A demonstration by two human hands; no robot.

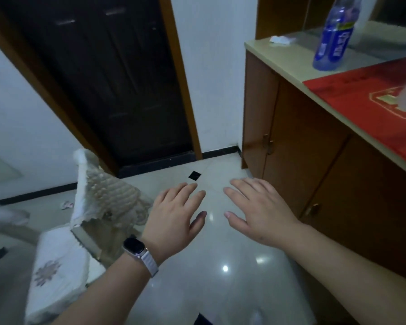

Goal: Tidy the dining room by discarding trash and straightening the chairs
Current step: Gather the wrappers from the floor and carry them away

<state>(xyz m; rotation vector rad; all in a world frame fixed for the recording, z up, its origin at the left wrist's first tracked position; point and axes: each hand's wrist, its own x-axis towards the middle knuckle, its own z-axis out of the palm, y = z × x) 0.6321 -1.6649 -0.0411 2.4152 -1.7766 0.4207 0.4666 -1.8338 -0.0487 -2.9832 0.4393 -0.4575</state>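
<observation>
White quilted fabric with a pale stitched flower covers the seat of the chair at lower left. Its back wears a cream knitted cover, ragged along the lower edge. Beyond it a small crumpled scrap lies on the glossy tiled floor near the wall. A crumpled white paper sits on the wooden desk at right, near a blue-labelled plastic bottle and a red cloth. Both hands hover over the floor, palms down, fingers straight and spread, holding nothing. The left hand, with a watch at the wrist, is just beside the right hand, not touching it.
</observation>
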